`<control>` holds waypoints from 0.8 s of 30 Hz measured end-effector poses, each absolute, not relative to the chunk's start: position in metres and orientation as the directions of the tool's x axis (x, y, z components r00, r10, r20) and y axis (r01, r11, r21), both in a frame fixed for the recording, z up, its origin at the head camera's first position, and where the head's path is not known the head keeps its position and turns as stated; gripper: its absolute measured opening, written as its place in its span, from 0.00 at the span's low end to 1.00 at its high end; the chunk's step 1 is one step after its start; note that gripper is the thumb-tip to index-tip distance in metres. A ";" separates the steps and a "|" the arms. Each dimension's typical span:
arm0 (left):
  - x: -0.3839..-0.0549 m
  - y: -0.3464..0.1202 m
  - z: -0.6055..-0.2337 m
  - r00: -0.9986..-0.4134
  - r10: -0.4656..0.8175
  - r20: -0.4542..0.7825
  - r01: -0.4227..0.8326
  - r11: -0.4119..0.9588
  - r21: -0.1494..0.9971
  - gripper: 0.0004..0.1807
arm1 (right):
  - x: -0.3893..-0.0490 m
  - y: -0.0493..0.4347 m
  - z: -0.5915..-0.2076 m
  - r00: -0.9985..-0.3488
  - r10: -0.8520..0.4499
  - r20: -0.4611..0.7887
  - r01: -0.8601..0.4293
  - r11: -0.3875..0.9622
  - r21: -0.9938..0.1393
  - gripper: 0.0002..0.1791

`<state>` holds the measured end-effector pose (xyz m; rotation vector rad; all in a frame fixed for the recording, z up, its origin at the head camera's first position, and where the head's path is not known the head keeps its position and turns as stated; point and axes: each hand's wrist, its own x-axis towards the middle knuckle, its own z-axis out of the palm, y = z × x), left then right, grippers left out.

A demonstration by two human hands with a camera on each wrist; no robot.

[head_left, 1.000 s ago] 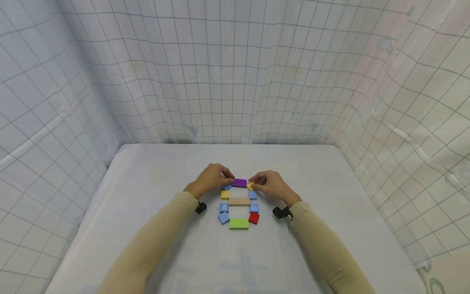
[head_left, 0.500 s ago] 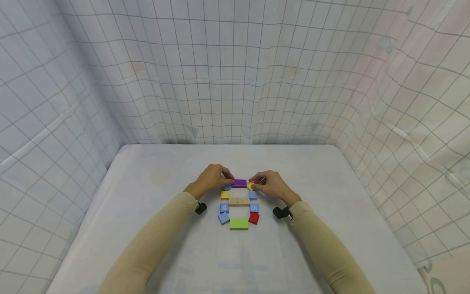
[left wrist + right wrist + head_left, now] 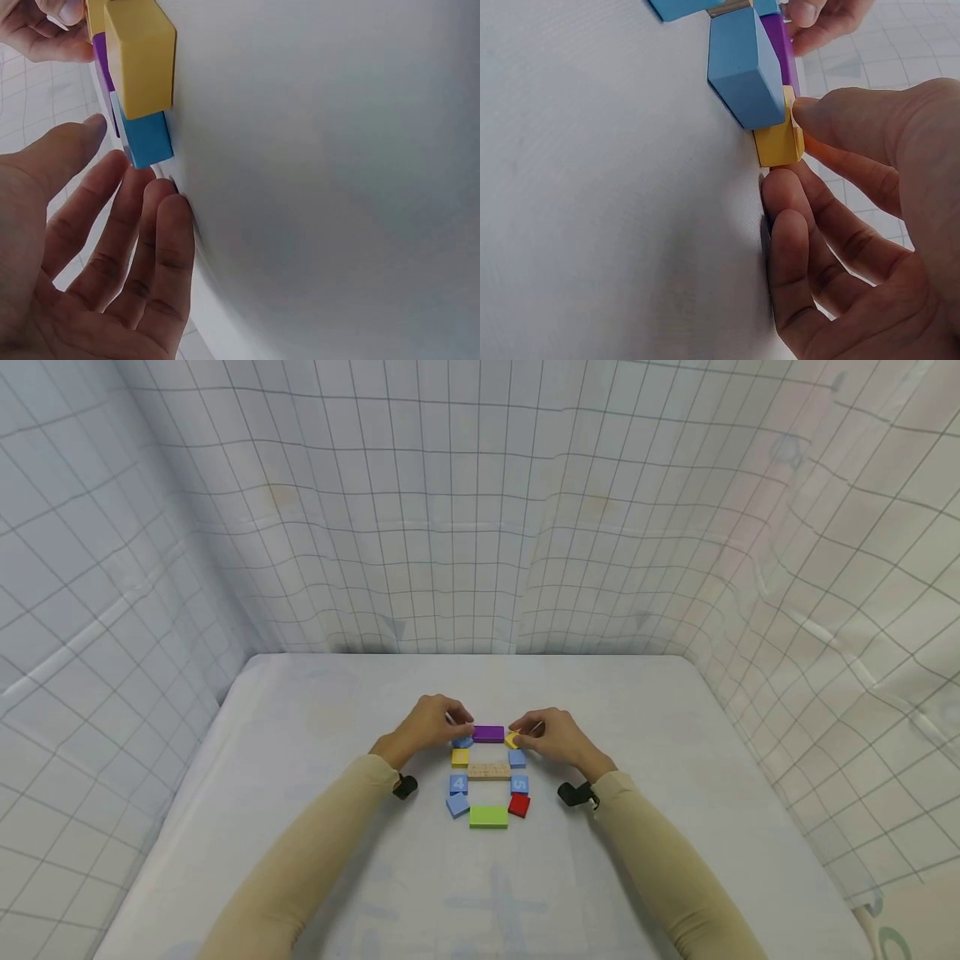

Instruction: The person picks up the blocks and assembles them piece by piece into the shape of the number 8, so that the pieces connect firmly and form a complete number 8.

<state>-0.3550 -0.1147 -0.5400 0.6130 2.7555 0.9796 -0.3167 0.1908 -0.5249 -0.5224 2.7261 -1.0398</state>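
Note:
Flat wooden blocks form a two-looped ring on the white table. In the head view my left hand is beside the far left blue block and the purple block. In the left wrist view its fingers are loosely extended, the thumb stands apart, and nothing lies between them; the fingertips are right at the end of the blue block. My right hand pinches the far right yellow block between thumb and fingers, close against the table, beside a blue block.
Nearer me lie a left yellow block, a natural wood crossbar block, blue blocks marked 4 and 5, a tilted red block and a lime green block. Gridded white curtains surround the table.
My left hand has drawn slightly left, off the purple block's end, showing more of the blue block beneath it. The right hand stays at the yellow block.

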 end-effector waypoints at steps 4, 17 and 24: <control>-0.351 -0.118 -0.533 -0.908 0.418 -0.036 0.299 0.706 0.642 0.12 | -0.317 0.191 -0.525 -0.923 -0.384 -0.037 -0.262 0.695 -0.670 0.14; -0.333 -0.118 -0.515 -0.911 0.412 -0.014 0.307 0.700 0.644 0.06 | -0.317 0.194 -0.524 -0.917 -0.398 -0.024 -0.283 0.692 -0.664 0.13; -0.330 -0.116 -0.510 -0.923 0.382 -0.041 0.266 0.711 0.651 0.08 | -0.316 0.194 -0.522 -0.916 -0.401 -0.018 -0.287 0.687 -0.668 0.13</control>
